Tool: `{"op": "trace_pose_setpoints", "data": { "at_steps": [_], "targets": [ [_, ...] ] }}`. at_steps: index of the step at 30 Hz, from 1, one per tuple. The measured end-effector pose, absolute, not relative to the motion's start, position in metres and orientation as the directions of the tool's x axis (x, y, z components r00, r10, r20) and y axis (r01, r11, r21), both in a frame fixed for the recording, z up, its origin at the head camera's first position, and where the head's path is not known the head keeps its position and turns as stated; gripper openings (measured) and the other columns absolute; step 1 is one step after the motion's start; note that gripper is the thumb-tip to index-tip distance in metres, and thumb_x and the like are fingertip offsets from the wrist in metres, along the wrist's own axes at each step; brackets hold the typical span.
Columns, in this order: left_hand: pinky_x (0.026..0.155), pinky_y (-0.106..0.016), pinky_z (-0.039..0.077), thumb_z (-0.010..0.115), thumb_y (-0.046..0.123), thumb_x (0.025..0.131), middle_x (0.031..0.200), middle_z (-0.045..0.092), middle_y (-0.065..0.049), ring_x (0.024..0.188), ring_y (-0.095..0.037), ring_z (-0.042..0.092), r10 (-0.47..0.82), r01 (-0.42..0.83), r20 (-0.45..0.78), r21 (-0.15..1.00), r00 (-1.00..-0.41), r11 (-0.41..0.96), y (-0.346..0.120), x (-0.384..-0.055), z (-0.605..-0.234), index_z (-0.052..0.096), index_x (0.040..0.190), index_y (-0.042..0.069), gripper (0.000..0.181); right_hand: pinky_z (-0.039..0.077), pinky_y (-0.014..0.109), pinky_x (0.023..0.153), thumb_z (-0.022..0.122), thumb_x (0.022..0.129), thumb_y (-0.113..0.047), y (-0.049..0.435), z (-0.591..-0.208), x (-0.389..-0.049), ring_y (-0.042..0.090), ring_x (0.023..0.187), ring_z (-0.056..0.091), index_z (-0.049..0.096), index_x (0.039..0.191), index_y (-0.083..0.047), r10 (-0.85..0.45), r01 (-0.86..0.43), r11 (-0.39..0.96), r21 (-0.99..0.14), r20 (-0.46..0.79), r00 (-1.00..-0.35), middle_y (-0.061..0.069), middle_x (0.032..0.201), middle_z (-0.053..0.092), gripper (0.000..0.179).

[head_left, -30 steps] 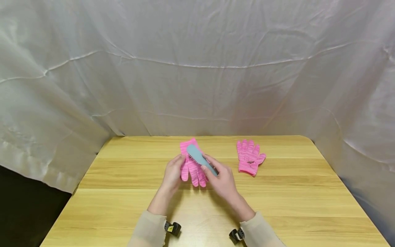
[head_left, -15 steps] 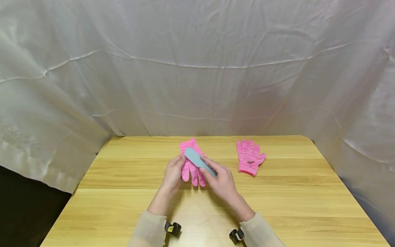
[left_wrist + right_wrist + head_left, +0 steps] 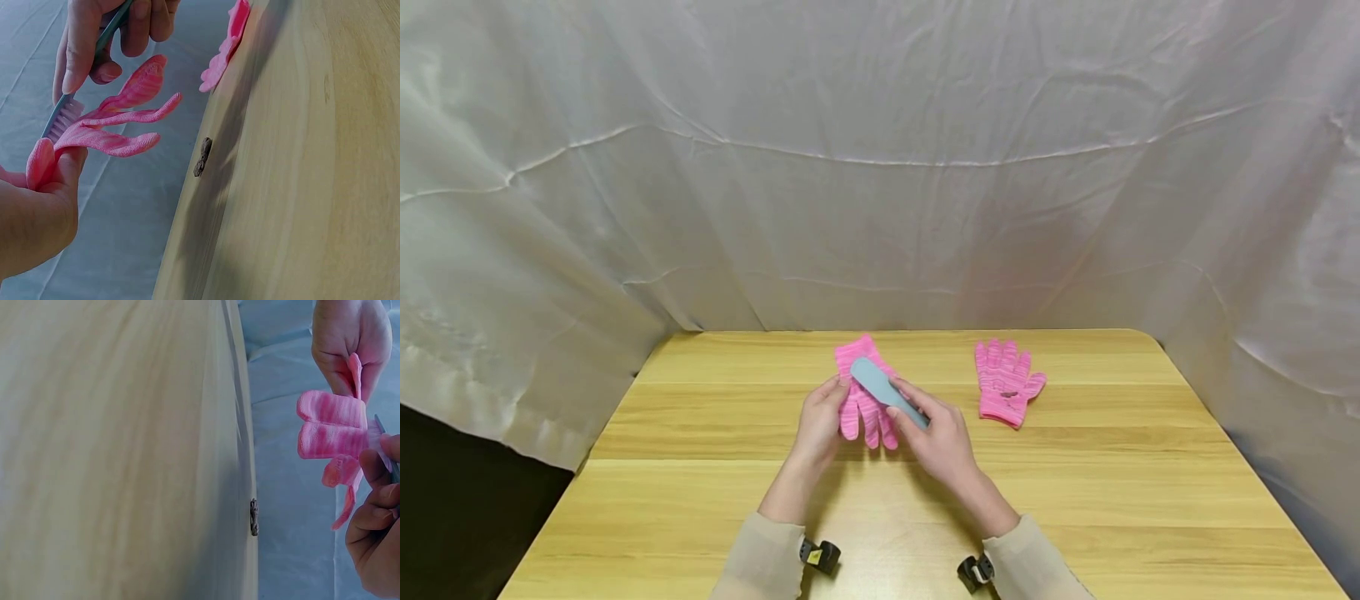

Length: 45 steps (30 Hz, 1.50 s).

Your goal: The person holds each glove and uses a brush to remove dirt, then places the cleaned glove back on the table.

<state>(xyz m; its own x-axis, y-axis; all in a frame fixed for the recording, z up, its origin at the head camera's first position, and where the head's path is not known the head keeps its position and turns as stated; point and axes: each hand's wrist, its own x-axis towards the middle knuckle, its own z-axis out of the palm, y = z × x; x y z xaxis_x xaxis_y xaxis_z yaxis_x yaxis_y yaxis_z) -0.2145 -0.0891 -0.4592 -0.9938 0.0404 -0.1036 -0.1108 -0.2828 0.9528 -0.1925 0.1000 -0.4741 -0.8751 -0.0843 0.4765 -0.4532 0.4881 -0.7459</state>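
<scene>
My left hand (image 3: pixel 818 421) grips a pink knitted glove (image 3: pixel 868 410) by its side, raised above the table with its fingers hanging toward me. In my right hand (image 3: pixel 943 437) is a blue-grey brush (image 3: pixel 874 381), held by the handle with its back facing up. Pale bristles (image 3: pixel 64 120) touch the glove's surface in the left wrist view. The left thumb's hold shows in the right wrist view, where the glove (image 3: pixel 334 434) sags beside the brush. Part of the glove is hidden under the brush head.
A second pink glove (image 3: pixel 1002 383) lies flat to the right, fingers pointing away, with a dark mark near its cuff. A small dark brown clump (image 3: pixel 202 157) lies on the wooden table (image 3: pixel 700 500). Behind hangs a pale grey curtain (image 3: pixel 880 225).
The brush head has come down from a tilted pose with its bristles showing and now lies flatter on the glove. The held glove has shifted very slightly left. The second glove has not moved.
</scene>
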Motion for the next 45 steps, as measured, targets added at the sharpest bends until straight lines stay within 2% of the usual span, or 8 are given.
{"op": "trace_pose_setpoints", "data": {
  "at_steps": [6, 12, 16, 21, 26, 29, 40, 45],
  "targets": [
    [0.093, -0.026, 0.057, 0.042, 0.013, 0.111, 0.131, 0.066, -0.023, 0.105, -0.014, 0.067, 0.034, -0.101, -0.096, 0.952, -0.995, -0.288, -0.089, -0.2153, -0.4601, 0.051, 0.144, -0.009, 0.042, 0.044, 0.023, 0.053, 0.077, 0.096, -0.022, 0.1002, -0.4746, -0.1938, 0.005, 0.055, 0.042, 0.07, 0.136, -0.016, -0.076, -0.462, 0.484, -0.744, 0.49, -0.869, 0.011, 0.118, 0.076, 0.042],
    [0.093, -0.026, 0.057, 0.042, 0.014, 0.111, 0.131, 0.066, -0.023, 0.105, -0.014, 0.067, 0.034, -0.097, -0.091, 0.952, -0.995, -0.291, -0.0891, -0.2145, -0.4599, 0.051, 0.144, -0.009, 0.042, 0.04, 0.024, 0.049, 0.077, 0.096, -0.022, 0.1008, -0.4732, -0.1929, 0.005, 0.053, 0.039, 0.07, 0.136, -0.018, -0.059, -0.437, 0.474, -0.765, 0.468, -0.882, 0.005, 0.087, 0.071, 0.041],
    [0.092, -0.026, 0.057, 0.042, 0.014, 0.111, 0.128, 0.067, -0.022, 0.104, -0.015, 0.067, 0.034, -0.093, -0.087, 0.952, -0.996, -0.292, -0.0893, -0.2144, -0.46, 0.051, 0.144, -0.009, 0.042, 0.045, 0.023, 0.051, 0.077, 0.096, -0.021, 0.1006, -0.4724, -0.1924, 0.005, 0.057, 0.05, 0.07, 0.136, -0.017, -0.05, -0.427, 0.449, -0.785, 0.454, -0.889, -0.001, 0.078, 0.066, 0.041],
    [0.091, -0.026, 0.057, 0.042, 0.014, 0.111, 0.122, 0.07, -0.019, 0.101, -0.014, 0.068, 0.037, -0.094, -0.087, 0.951, -0.995, -0.296, -0.0897, -0.2146, -0.4593, 0.051, 0.144, -0.009, 0.042, 0.051, 0.024, 0.054, 0.076, 0.096, -0.019, 0.1003, -0.4724, -0.1926, 0.011, 0.062, 0.061, 0.07, 0.137, -0.016, -0.046, -0.413, 0.402, -0.817, 0.432, -0.901, -0.003, 0.078, 0.067, 0.041],
    [0.087, -0.026, 0.057, 0.042, 0.014, 0.11, 0.11, 0.072, -0.009, 0.096, -0.014, 0.067, 0.042, -0.103, -0.094, 0.945, -0.995, -0.31, -0.0898, -0.2144, -0.4583, 0.052, 0.142, -0.009, 0.04, 0.048, 0.024, 0.053, 0.075, 0.097, -0.018, 0.1011, -0.4724, -0.1935, 0.016, 0.063, 0.06, 0.068, 0.138, -0.015, -0.027, -0.389, 0.329, -0.86, 0.403, -0.915, -0.001, 0.081, 0.068, 0.041],
    [0.087, -0.026, 0.057, 0.042, 0.014, 0.11, 0.11, 0.072, -0.01, 0.095, -0.014, 0.067, 0.048, -0.105, -0.095, 0.947, -0.994, -0.303, -0.0897, -0.2135, -0.4579, 0.052, 0.142, -0.01, 0.041, 0.046, 0.024, 0.053, 0.075, 0.097, -0.018, 0.1017, -0.4716, -0.1935, 0.015, 0.062, 0.057, 0.069, 0.137, -0.016, -0.024, -0.404, 0.321, -0.856, 0.419, -0.908, -0.001, 0.081, 0.068, 0.041],
    [0.086, -0.025, 0.058, 0.041, 0.013, 0.11, 0.108, 0.072, -0.005, 0.095, -0.012, 0.067, 0.049, -0.12, -0.11, 0.942, -0.993, -0.313, -0.0886, -0.2142, -0.458, 0.053, 0.141, -0.01, 0.04, 0.041, 0.023, 0.051, 0.077, 0.096, -0.023, 0.1006, -0.4739, -0.193, 0.007, 0.056, 0.046, 0.07, 0.137, -0.019, -0.092, -0.429, 0.451, -0.783, 0.437, -0.895, -0.009, 0.072, 0.058, 0.041],
    [0.092, -0.026, 0.057, 0.041, 0.014, 0.111, 0.119, 0.071, -0.014, 0.101, -0.014, 0.067, 0.038, -0.113, -0.106, 0.948, -0.994, -0.298, -0.0893, -0.2144, -0.4588, 0.051, 0.143, -0.009, 0.041, 0.042, 0.023, 0.05, 0.077, 0.096, -0.022, 0.1011, -0.4732, -0.1934, 0.007, 0.056, 0.051, 0.07, 0.137, -0.02, -0.082, -0.419, 0.457, -0.785, 0.432, -0.898, -0.009, 0.073, 0.061, 0.042]
  ]
}}
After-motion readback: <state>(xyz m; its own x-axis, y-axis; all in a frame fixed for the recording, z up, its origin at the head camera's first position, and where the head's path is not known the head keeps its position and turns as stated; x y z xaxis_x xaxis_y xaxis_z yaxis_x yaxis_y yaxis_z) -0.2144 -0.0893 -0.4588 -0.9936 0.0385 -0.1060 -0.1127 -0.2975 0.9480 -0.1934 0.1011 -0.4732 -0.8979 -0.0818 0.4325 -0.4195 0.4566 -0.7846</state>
